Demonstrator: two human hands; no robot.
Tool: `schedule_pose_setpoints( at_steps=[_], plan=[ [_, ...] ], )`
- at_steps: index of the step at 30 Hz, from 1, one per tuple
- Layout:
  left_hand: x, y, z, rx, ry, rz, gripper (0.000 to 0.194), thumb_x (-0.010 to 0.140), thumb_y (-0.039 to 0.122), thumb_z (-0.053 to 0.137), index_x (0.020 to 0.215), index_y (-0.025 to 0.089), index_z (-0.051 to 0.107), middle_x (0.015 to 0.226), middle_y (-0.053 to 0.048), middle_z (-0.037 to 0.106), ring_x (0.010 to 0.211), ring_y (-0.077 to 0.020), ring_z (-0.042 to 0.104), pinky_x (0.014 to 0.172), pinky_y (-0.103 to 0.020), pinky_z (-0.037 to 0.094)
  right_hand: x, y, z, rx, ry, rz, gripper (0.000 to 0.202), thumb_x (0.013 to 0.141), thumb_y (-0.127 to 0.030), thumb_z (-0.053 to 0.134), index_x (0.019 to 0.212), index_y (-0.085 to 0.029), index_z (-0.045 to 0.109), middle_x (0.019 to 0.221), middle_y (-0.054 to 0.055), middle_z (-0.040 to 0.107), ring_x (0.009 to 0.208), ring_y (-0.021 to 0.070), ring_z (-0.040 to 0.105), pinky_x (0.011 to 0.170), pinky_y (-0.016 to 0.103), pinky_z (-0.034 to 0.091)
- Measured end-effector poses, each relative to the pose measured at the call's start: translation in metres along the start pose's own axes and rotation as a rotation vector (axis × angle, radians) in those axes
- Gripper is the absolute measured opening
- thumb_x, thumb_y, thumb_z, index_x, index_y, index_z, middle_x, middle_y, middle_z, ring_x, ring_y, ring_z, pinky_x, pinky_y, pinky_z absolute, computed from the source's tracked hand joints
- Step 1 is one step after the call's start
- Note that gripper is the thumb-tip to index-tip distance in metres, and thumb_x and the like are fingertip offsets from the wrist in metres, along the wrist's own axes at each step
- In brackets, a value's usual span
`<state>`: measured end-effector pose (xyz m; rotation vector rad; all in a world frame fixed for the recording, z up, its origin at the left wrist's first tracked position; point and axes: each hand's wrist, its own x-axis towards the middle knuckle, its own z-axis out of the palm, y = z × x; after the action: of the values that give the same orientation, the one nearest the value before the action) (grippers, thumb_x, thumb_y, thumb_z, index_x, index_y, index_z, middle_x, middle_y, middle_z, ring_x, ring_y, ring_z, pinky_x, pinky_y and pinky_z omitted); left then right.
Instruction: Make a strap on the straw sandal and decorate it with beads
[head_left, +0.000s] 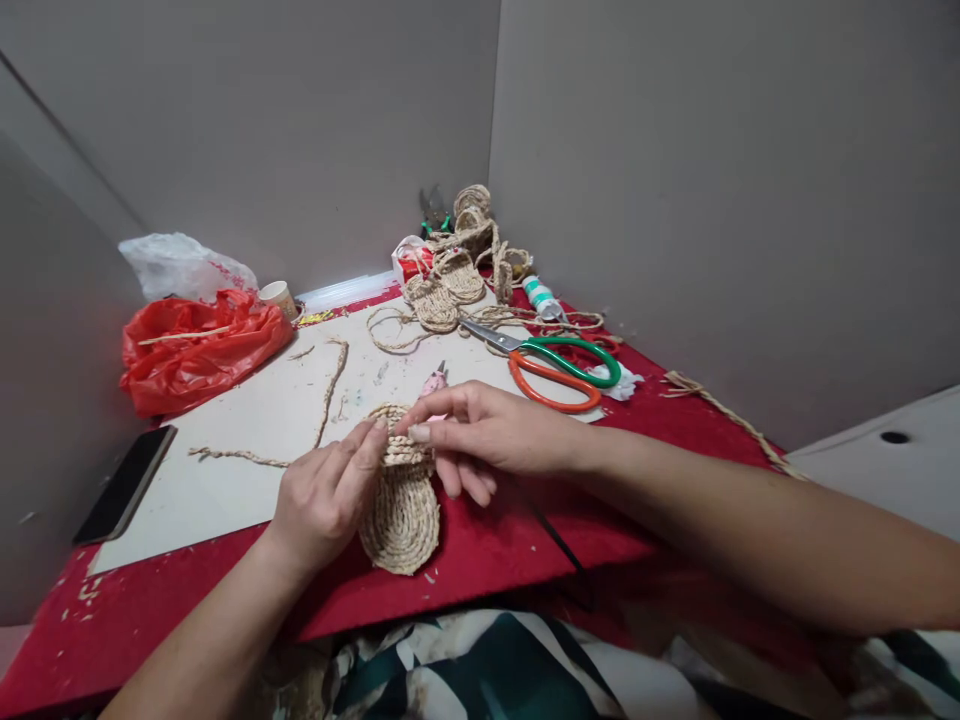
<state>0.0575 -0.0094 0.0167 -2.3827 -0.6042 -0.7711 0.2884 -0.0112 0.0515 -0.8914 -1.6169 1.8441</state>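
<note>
A small woven straw slipper [399, 520], made of coiled braid with a band across its upper part, lies near the table's front edge. My left hand [328, 490] grips the band from the left, fingers bent over it. At the band's right side, my right hand [480, 437] has thumb and index finger pinched together against the weave, its other fingers hanging loosely below. Whatever lies between those fingertips is too small to make out. Behind my right hand, a pink tool with a metal tip [435, 380] is partly hidden. A bent length of straw braid [328, 395] lies to the left.
Large scissors [551, 362] with green and orange handles lie behind my right hand. Further back are more woven straw pieces [450, 285] and a white-and-green roll [543, 298]. A red plastic bag [202, 350], a phone [126, 485] and a cardboard sheet [225, 500] occupy the left.
</note>
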Motion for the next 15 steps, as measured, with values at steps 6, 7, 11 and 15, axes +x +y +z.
schedule_pose_setpoints(
  at_steps=[6,7,11,15],
  plan=[
    [0.005,-0.003,-0.006,-0.016,0.119,-0.031,0.051,0.079,0.001,0.062,0.129,0.009,0.054,0.105,-0.015,0.073,0.087,-0.0189,0.071,0.073,-0.027,0.056,-0.003,0.006,0.003,-0.144,0.302,-0.244,0.023,0.086,-0.031,0.057,0.101,-0.013,0.06,0.054,-0.005,0.057,0.037,0.0053,0.048,0.038,0.015,0.037],
    [0.005,-0.003,-0.007,-0.023,0.122,-0.035,0.051,0.079,0.001,0.062,0.129,0.009,0.054,0.105,-0.015,0.074,0.088,-0.0187,0.071,0.074,-0.026,0.056,-0.002,0.009,0.004,-0.211,0.325,-0.299,0.024,0.085,-0.03,0.057,0.101,-0.013,0.062,0.053,-0.006,0.056,0.039,0.0055,0.048,0.04,0.016,0.038],
    [0.004,-0.003,-0.008,-0.051,0.134,-0.038,0.054,0.079,0.0,0.061,0.131,0.009,0.052,0.107,-0.016,0.073,0.093,-0.019,0.071,0.077,-0.027,0.056,0.0,0.015,0.007,-0.44,0.344,-0.481,0.022,0.082,-0.025,0.059,0.096,-0.011,0.068,0.053,-0.004,0.054,0.047,0.0065,0.047,0.049,0.019,0.04],
    [0.001,-0.003,-0.007,-0.073,0.131,-0.032,0.06,0.081,0.002,0.06,0.138,0.012,0.045,0.112,-0.016,0.071,0.095,-0.019,0.07,0.077,-0.028,0.056,-0.001,0.014,0.008,-0.385,0.242,-0.392,0.02,0.086,-0.029,0.057,0.091,-0.012,0.066,0.052,-0.005,0.054,0.044,0.0067,0.049,0.047,0.018,0.04]
  ],
)
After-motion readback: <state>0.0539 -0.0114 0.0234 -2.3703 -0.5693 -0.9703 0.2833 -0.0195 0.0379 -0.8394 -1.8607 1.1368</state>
